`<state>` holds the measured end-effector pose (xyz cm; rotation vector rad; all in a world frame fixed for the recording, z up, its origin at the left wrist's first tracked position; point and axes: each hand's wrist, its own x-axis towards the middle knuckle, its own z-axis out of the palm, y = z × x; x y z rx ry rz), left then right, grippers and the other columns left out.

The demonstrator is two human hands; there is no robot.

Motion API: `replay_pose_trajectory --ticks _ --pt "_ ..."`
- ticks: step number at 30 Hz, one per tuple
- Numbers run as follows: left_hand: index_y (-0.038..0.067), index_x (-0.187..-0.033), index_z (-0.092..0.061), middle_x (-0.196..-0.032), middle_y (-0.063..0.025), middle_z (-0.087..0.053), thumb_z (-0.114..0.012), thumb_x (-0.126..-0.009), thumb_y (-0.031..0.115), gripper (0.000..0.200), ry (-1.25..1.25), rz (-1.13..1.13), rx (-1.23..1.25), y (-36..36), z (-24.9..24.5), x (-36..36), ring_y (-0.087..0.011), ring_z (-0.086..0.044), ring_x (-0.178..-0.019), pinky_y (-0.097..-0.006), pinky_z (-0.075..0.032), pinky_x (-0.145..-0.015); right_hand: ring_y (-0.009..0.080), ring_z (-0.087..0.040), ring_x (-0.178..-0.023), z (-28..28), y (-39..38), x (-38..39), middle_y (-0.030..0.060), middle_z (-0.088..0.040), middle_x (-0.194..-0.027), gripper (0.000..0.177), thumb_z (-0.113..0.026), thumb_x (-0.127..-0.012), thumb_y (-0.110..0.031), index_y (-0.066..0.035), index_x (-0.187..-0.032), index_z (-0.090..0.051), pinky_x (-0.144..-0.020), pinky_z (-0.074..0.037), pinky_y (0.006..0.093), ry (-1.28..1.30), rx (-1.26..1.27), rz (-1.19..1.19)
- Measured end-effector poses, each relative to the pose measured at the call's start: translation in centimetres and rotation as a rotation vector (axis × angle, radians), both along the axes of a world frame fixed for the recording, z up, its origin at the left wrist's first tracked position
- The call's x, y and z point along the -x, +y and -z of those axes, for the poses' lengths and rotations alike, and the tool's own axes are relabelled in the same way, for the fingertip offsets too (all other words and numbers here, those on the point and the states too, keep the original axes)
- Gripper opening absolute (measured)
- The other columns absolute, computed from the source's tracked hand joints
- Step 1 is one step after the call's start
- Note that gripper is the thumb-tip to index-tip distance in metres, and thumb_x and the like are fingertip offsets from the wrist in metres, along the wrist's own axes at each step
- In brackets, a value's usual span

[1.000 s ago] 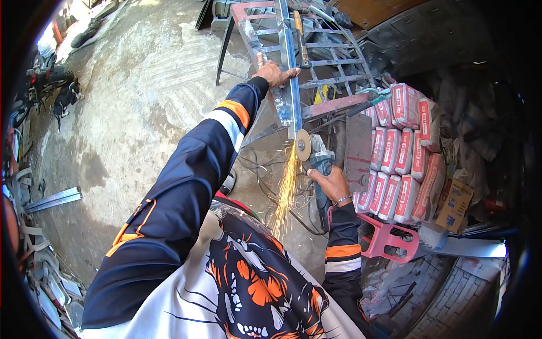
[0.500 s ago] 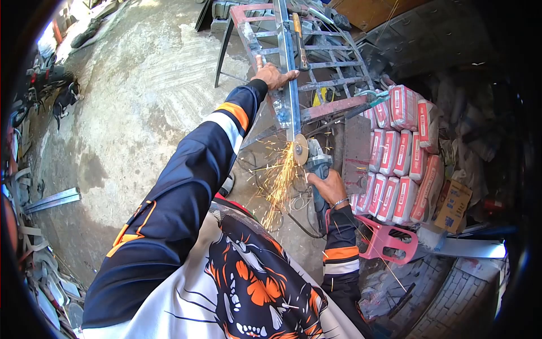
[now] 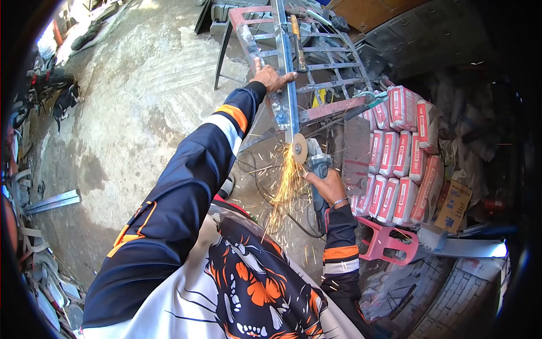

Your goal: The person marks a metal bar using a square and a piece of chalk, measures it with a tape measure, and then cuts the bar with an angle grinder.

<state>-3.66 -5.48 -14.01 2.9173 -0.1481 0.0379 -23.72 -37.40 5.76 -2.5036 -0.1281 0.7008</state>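
A long metal bar (image 3: 287, 73) lies across a metal rack (image 3: 333, 65), its near end sticking out toward me. My left hand (image 3: 272, 78) presses on the bar, fingers spread over it, the thumb across its top. In my right hand (image 3: 329, 186) is an angle grinder (image 3: 319, 164), gripped round its body. The grinder's round disc (image 3: 300, 149) meets the near end of the bar, and orange sparks (image 3: 288, 181) spray down toward me. A hammer (image 3: 298, 42) with a wooden handle rests on the rack, right of the bar.
Stacked red-and-white bags (image 3: 402, 152) stand at the right, beside a cardboard box (image 3: 453, 206). A pink plastic stool (image 3: 389, 244) is near my right forearm. A dark cable (image 3: 261, 183) loops on the floor under the sparks. Metal strips (image 3: 53, 201) lie at the left.
The sparks have changed shape and fall more steeply. Both hands, the grinder and the bar are almost where they were.
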Motion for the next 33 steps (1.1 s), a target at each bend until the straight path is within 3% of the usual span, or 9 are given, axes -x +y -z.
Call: replay_pose_trajectory --ticks 2,11,15,17,21,24,26,33 --pt "0.049 -0.153 -0.031 -0.09 -0.0112 -0.071 -0.038 -0.106 0.037 0.049 0.005 0.004 0.003 0.0 -0.2 0.1 -0.0371 -0.067 -0.087 -0.0873 -0.015 -0.097 0.0409 -0.071 -0.081 2.9 -1.8 -0.3 0.03 -0.069 -0.083 0.06 -0.077 -0.072 -0.047 0.011 -0.085 -0.068 -0.075 -0.054 0.0461 -0.031 0.034 0.009" --pt "0.051 -0.154 -0.028 -0.091 -0.005 -0.072 -0.035 -0.107 0.041 0.049 0.061 0.0 0.009 -0.3 -2.3 0.9 -0.0364 -0.068 -0.095 -0.0868 -0.01 -0.101 0.0411 -0.071 -0.08 2.0 -1.2 0.0 0.0292 -0.07 -0.082 0.059 -0.078 -0.072 -0.048 0.009 -0.085 -0.069 -0.075 -0.053 0.0463 -0.002 0.016 -0.003" --pt "0.051 -0.154 -0.027 -0.092 -0.0056 -0.072 -0.035 -0.107 0.042 0.049 0.018 0.003 0.012 0.0 -0.5 0.1 -0.0365 -0.068 -0.095 -0.0866 -0.011 -0.101 0.0411 -0.071 -0.079 2.7 -1.5 -0.1 0.0287 -0.069 -0.081 0.058 -0.078 -0.072 -0.048 0.008 -0.084 -0.07 -0.075 -0.053 0.0464 -0.023 0.01 0.011" --pt "0.051 -0.154 -0.027 -0.094 -0.0083 -0.072 -0.034 -0.107 0.041 0.049 0.049 -0.008 -0.035 -0.2 -1.0 0.2 -0.0366 -0.068 -0.094 -0.0867 -0.012 -0.1 0.0421 -0.07 -0.084 4.2 -2.3 -0.4 0.0302 -0.07 -0.086 0.061 -0.077 -0.071 -0.049 0.009 -0.088 -0.069 -0.079 -0.053 0.0466 -0.06 0.048 0.045" --pt "0.05 -0.154 -0.027 -0.095 -0.0133 -0.071 -0.035 -0.107 0.04 0.049 0.069 0.013 -0.022 -0.1 -1.9 0.7 -0.0371 -0.068 -0.094 -0.0865 -0.013 -0.1 0.0439 -0.069 -0.094 1.8 -0.7 -0.7 0.0331 -0.069 -0.096 0.067 -0.077 -0.071 -0.051 0.011 -0.095 -0.068 -0.084 -0.053 0.0467 -0.004 0.038 0.026" --pt "0.051 -0.154 -0.027 -0.096 -0.0183 -0.07 -0.035 -0.107 0.039 0.049 0.072 0.002 -0.01 -0.1 -1.8 0.6 -0.0385 -0.068 -0.095 -0.0854 -0.013 -0.101 0.0433 -0.069 -0.093 1.1 -0.2 -0.6 0.0318 -0.069 -0.095 0.065 -0.076 -0.071 -0.05 0.01 -0.096 -0.069 -0.083 -0.053 0.0464 0.072 0.033 0.017" --pt "0.051 -0.154 -0.028 -0.096 -0.0207 -0.069 -0.035 -0.107 0.038 0.049 0.07 0.013 0.007 0.0 -1.5 0.5 -0.04 -0.067 -0.094 -0.0835 -0.014 -0.103 0.04 -0.07 -0.082 2.8 -1.0 -0.4 0.0274 -0.07 -0.084 0.055 -0.076 -0.073 -0.047 0.006 -0.089 -0.071 -0.077 -0.053 0.0457 -0.113 0.103 0.021" --pt "0.052 -0.154 -0.028 -0.095 -0.0208 -0.068 -0.034 -0.107 0.039 0.048 0.045 -0.006 -0.001 -0.1 -2.6 0.9 -0.0404 -0.067 -0.095 -0.082 -0.014 -0.105 0.0375 -0.07 -0.077 1.8 -0.7 0.1 0.0256 -0.07 -0.079 0.055 -0.077 -0.072 -0.047 0.007 -0.083 -0.07 -0.074 -0.053 0.045 -0.011 -0.003 0.008"
